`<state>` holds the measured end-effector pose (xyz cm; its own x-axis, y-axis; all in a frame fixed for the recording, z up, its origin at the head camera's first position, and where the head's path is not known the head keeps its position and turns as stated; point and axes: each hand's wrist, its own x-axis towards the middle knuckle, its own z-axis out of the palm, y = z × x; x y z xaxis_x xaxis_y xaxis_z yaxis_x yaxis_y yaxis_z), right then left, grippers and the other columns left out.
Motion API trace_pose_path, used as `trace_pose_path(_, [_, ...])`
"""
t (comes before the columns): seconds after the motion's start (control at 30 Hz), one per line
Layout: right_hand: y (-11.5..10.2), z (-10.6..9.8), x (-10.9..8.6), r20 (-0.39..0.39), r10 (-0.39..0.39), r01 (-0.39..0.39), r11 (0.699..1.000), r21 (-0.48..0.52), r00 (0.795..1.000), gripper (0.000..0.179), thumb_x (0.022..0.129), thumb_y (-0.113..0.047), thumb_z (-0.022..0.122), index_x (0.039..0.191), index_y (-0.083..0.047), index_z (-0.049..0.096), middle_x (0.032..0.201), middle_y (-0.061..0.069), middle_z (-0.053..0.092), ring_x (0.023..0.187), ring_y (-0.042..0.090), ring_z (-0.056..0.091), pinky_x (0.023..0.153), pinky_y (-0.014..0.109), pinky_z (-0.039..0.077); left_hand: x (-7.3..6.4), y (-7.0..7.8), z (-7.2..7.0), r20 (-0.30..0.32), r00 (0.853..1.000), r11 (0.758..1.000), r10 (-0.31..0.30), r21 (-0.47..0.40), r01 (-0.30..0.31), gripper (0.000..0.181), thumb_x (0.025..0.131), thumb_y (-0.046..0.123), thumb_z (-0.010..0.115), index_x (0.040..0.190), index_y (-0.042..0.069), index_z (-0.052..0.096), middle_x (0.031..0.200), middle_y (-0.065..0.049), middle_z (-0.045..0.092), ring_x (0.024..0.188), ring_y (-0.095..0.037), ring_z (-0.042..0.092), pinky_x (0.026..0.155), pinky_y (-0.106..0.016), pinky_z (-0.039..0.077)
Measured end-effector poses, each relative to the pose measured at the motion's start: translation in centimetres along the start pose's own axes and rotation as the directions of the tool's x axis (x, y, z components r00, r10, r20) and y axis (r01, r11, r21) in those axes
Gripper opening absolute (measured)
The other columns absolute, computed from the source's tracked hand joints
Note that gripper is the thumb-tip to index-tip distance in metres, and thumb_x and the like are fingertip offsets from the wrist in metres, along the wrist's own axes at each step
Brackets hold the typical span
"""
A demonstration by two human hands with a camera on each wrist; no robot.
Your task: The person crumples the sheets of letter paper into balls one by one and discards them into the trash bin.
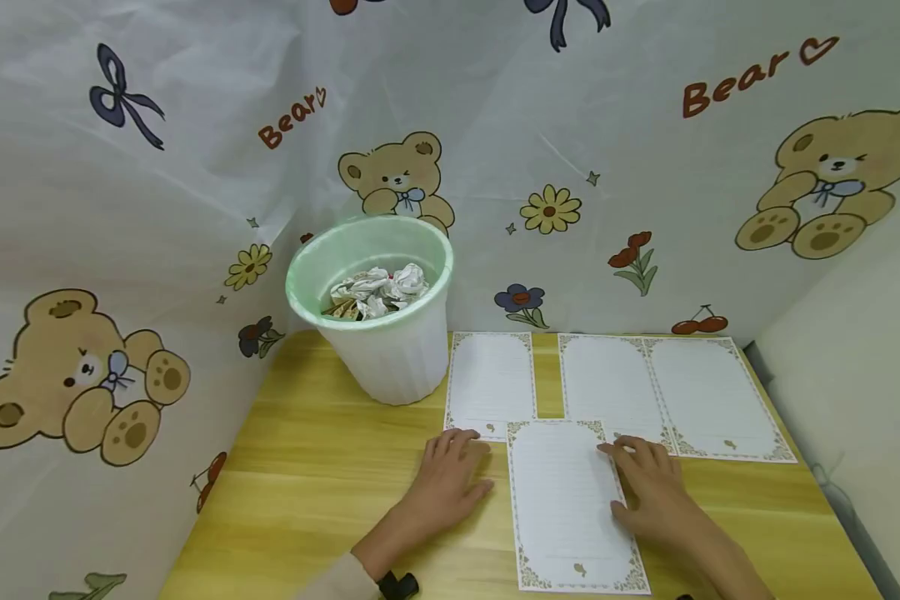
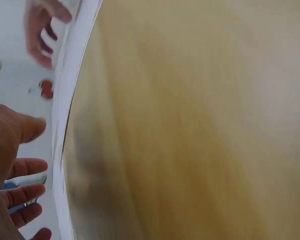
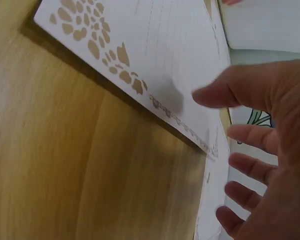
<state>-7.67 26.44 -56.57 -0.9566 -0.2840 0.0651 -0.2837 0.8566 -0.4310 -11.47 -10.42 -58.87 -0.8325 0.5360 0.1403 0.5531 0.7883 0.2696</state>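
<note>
A white lined sheet of paper (image 1: 570, 517) with a gold ornamental border lies in front on the wooden table. At its right edge is my right hand (image 1: 652, 492), thumb and fingertips reaching over the border; in the right wrist view that hand's fingers (image 3: 250, 160) are spread and pinch nothing. To the left of the sheet, my left hand (image 1: 446, 483) has loosely bent fingers, near the lower edge of a similar sheet (image 1: 491, 379). The left wrist view shows its fingers (image 2: 27, 192) apart, holding nothing. Whether either hand touches paper I cannot tell.
Two more bordered sheets, one in the middle (image 1: 607, 379) and one at the right (image 1: 712, 396), lie side by side at the back of the table (image 1: 300, 500). A white bin (image 1: 397, 358) with a green rim holds crumpled paper (image 1: 378, 292). Bear-print cloth (image 1: 480, 108) hangs behind.
</note>
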Motion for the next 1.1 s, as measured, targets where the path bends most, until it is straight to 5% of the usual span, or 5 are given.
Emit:
trace_pose_path(0.13, [0.0, -0.5, -0.5, 0.073, -0.025, 0.025, 1.000, -0.003, 0.997, 0.082, 0.074, -0.046, 0.097, 0.143, -0.021, 0.062, 0.147, 0.009, 0.057, 0.117, 0.029, 0.045, 0.094, 0.051, 0.039, 1.0, 1.8, 1.2, 0.088, 0.993, 0.997, 0.083, -0.005, -0.082, 0.059, 0.100, 0.065, 0.066, 0.146, 0.029, 0.058, 0.150, 0.004, 0.052, 0.142, -0.021, 0.043, 0.111, -0.044, 0.037])
trace_pose_path(0.27, [-0.6, -0.1, -0.1, 0.115, -0.042, 0.041, 0.999, 0.011, 0.993, 0.090, 0.073, -0.064, 0.092, 0.145, -0.019, 0.062, 0.149, 0.008, 0.060, 0.118, 0.026, 0.047, 0.097, 0.050, 0.042, 2.1, 2.1, 1.7, 0.161, 0.982, 0.994, 0.103, 0.030, -0.109, 0.074, 0.095, 0.077, 0.064, 0.151, 0.030, 0.052, 0.151, 0.006, 0.049, 0.138, -0.019, 0.042, 0.110, -0.042, 0.035])
trace_pose_path(0.6, [-1.1, 0.7, 1.1, 0.119, -0.027, 0.030, 0.999, -0.024, 0.993, 0.098, 0.065, -0.063, 0.096, 0.143, -0.016, 0.061, 0.148, 0.005, 0.062, 0.110, 0.020, 0.047, 0.097, 0.045, 0.043, 3.7, 2.1, 1.3, 0.219, 0.975, 0.998, 0.048, 0.025, -0.055, 0.087, 0.083, 0.076, 0.079, 0.152, 0.030, 0.052, 0.150, 0.009, 0.053, 0.128, -0.017, 0.045, 0.102, -0.041, 0.035])
trace_pose_path(0.83, [-0.3, 1.0, 1.1, 0.072, -0.073, 0.069, 0.996, 0.057, 0.995, 0.077, 0.073, -0.059, 0.094, 0.133, -0.019, 0.065, 0.135, -0.003, 0.067, 0.110, 0.017, 0.049, 0.094, 0.043, 0.042, 3.7, 2.6, 1.7, 0.170, 0.985, 0.999, 0.035, -0.020, -0.032, 0.059, 0.085, 0.066, 0.084, 0.131, 0.036, 0.062, 0.130, 0.018, 0.061, 0.110, -0.010, 0.045, 0.092, -0.033, 0.030])
trace_pose_path(1.1, [-0.5, 2.0, 1.3, -0.054, -0.083, 0.091, 0.982, 0.163, 0.995, 0.025, 0.086, -0.025, 0.093, 0.105, -0.025, 0.077, 0.100, -0.019, 0.070, 0.094, 0.004, 0.053, 0.086, 0.029, 0.048, 3.2, 3.1, 2.6, 0.060, 0.995, 0.995, 0.084, -0.061, -0.080, 0.015, 0.096, 0.046, 0.080, 0.101, 0.036, 0.070, 0.102, 0.022, 0.065, 0.094, -0.004, 0.046, 0.095, -0.032, 0.036])
